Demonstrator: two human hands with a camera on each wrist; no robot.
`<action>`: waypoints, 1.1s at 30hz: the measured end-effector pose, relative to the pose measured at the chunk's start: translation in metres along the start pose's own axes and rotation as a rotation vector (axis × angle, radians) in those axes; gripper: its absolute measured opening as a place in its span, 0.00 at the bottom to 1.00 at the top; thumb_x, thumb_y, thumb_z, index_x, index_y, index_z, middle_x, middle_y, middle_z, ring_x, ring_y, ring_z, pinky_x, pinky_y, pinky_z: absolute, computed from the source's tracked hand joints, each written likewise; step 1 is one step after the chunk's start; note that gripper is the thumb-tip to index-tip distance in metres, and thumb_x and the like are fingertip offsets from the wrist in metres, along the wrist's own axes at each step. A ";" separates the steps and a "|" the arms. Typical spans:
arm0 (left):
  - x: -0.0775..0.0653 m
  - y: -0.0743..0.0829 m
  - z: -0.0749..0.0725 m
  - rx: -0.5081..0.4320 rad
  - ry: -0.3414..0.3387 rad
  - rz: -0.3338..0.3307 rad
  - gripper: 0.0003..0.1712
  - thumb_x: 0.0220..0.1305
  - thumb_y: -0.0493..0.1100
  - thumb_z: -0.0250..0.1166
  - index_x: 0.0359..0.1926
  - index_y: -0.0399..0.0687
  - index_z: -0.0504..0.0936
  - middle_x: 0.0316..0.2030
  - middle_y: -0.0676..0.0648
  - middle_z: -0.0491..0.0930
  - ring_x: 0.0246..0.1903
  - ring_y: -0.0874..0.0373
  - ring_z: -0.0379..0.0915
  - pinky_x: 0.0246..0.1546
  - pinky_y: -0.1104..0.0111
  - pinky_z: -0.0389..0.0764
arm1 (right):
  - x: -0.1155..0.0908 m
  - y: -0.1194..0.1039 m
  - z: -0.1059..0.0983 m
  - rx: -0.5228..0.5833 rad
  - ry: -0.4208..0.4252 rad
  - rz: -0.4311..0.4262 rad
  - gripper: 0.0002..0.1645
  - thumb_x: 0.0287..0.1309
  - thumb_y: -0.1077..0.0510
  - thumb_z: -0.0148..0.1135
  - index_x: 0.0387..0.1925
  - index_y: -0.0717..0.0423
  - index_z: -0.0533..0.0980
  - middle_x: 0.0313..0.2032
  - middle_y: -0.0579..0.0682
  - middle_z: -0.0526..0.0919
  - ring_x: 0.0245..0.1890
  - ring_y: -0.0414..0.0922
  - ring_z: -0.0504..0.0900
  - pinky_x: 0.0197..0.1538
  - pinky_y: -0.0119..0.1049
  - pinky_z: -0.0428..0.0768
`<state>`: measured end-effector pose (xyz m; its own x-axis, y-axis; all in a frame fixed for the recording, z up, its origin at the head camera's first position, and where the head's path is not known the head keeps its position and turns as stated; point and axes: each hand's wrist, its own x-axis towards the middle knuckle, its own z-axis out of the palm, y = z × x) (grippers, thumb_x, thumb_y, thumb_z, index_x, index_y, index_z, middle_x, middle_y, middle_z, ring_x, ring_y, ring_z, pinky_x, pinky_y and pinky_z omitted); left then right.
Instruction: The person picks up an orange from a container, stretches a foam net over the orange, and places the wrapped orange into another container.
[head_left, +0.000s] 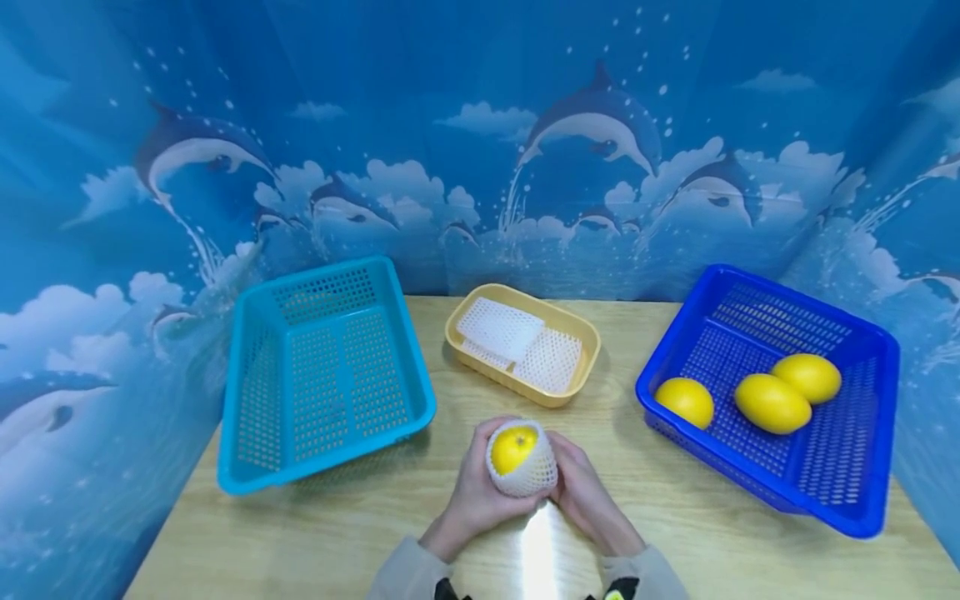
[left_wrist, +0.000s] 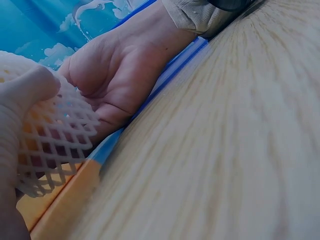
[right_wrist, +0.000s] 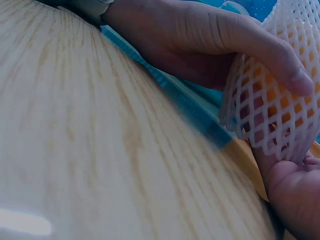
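Yellow fruit (head_left: 513, 448) sits in a foam net (head_left: 537, 477) between two hands

At the far left of the desk (head_left: 285, 542) stands a teal basket (head_left: 341, 375) with nothing in it, set apart from the filled one on the opposite side, probably so that the two cannot be mixed up. Right of it, beyond the hands, lies a tan tray (head_left: 553, 400) with more white foam nets (head_left: 501, 328); its central place seems chosen to suit either arm.

Nearer, over the front of the desk, the left hand (head_left: 480, 496) has its grip curled round the netted fruit, thumb laid across the mesh, apparently to steady it. The fruit's end with the small star-shaped mark points up towards the head camera; yellow skin shows at the top left, while mesh covers the right and lower parts. Its long axis looks near upright, though the net hides too much to be sure.

The right hand (head_left: 583, 492) has a narrow grip on the net's right side, likely so the mesh can be handled against the left hand's hold; its fingertips are partly hidden.

At the far right, a dark blue basket (head_left: 887, 417) holds three bare fruits (head_left: 772, 404). The front one's long axis runs slantwise, pointing to the near right.
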<state>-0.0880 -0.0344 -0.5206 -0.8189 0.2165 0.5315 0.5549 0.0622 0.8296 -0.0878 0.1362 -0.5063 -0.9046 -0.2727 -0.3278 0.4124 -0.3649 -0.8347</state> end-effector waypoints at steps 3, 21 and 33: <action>0.001 -0.001 -0.001 0.028 0.006 -0.009 0.60 0.31 0.34 0.84 0.68 0.47 0.61 0.61 0.44 0.69 0.58 0.50 0.70 0.64 0.59 0.69 | 0.000 -0.001 0.000 0.017 0.019 -0.002 0.30 0.74 0.46 0.49 0.66 0.64 0.65 0.55 0.51 0.78 0.54 0.43 0.78 0.60 0.41 0.76; 0.010 0.031 -0.006 0.049 0.008 0.029 0.56 0.29 0.29 0.83 0.62 0.30 0.63 0.55 0.41 0.76 0.54 0.50 0.75 0.59 0.61 0.74 | 0.001 0.003 0.002 0.034 0.050 -0.060 0.30 0.75 0.52 0.48 0.68 0.68 0.62 0.54 0.49 0.79 0.54 0.41 0.79 0.59 0.38 0.77; 0.002 0.004 -0.001 -0.011 -0.006 0.006 0.61 0.31 0.34 0.84 0.67 0.40 0.58 0.59 0.39 0.70 0.57 0.49 0.71 0.63 0.62 0.69 | 0.000 0.000 0.001 0.026 0.044 -0.045 0.13 0.74 0.57 0.48 0.53 0.54 0.75 0.52 0.49 0.79 0.53 0.44 0.79 0.58 0.41 0.77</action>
<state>-0.0875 -0.0351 -0.5158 -0.8149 0.2227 0.5351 0.5578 0.0503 0.8284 -0.0870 0.1349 -0.5059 -0.9258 -0.2166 -0.3098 0.3736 -0.3987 -0.8375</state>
